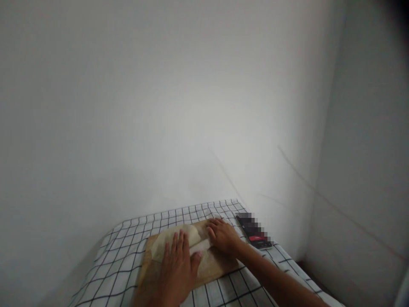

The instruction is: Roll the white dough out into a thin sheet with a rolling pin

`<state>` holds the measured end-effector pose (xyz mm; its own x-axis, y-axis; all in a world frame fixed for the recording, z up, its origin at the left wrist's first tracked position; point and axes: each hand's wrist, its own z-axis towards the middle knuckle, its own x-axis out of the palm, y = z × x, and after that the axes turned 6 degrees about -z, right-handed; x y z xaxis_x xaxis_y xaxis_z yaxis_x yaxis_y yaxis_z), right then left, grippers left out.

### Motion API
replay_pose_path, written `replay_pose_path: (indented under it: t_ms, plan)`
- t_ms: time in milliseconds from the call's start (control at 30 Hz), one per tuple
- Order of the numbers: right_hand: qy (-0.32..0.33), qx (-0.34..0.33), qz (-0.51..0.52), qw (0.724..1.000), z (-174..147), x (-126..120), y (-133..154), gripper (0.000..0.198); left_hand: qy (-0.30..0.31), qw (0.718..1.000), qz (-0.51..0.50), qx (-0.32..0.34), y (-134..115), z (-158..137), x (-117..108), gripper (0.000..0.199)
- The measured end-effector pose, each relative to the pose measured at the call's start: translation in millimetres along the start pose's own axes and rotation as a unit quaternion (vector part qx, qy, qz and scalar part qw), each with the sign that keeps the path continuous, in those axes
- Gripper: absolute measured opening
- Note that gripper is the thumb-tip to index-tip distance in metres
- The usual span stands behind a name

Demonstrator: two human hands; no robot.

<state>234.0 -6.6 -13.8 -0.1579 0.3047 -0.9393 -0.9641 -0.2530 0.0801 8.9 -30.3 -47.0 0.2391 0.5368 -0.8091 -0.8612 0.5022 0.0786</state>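
Observation:
A pale, flat sheet of dough (162,238) lies on a wooden board (220,266) in the lower middle of the head view. A pale, roll-like strip (201,246) crosses it between my hands; I cannot tell whether it is folded dough or a rolling pin. My left hand (179,264) lies palm down on the near left of the dough, fingers stretched and slightly spread, thumb by the strip. At the strip's right end, my right hand (222,235) rests palm down with fingers lightly bent over the board's far right part. What lies under both palms is hidden.
A white cloth with a black grid (121,264) covers the table. Right of the board lies a dark phone (252,230), its screen partly pixelated. A plain pale wall (191,106) rises behind the table, and another wall (364,149) stands at the right.

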Motion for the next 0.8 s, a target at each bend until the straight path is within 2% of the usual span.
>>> replay_pose_path:
  t_ms: [200,300,433,533,600,700,800]
  plan:
    - [-0.052,-0.049,0.076,0.995,-66,-9,5,0.035,0.013,0.998,-0.003,0.065,-11,-33,-19,0.065]
    - [-0.034,-0.029,0.09,0.995,-88,-16,13,0.027,0.022,0.996,-0.003,0.085,-9,-43,-24,0.067]
    - [-0.018,0.005,0.08,0.997,-101,-21,24,0.021,0.025,0.992,-0.004,0.126,-1,-56,-25,0.073]
    - [-0.014,-0.009,0.058,0.998,-103,-25,24,0.021,0.049,0.989,-0.031,0.135,5,-63,-32,0.071]
    - [-0.004,-0.032,0.065,0.997,-98,-32,21,0.022,0.075,0.988,-0.064,0.116,8,-65,-43,0.064]
    - [0.012,-0.061,0.082,0.995,-78,-47,16,0.021,0.11,0.986,-0.113,0.056,11,-58,-64,0.055]
    - [0.008,-0.051,0.041,0.998,-44,-62,13,0.037,0.126,0.981,-0.148,-0.011,13,-41,-80,0.054]
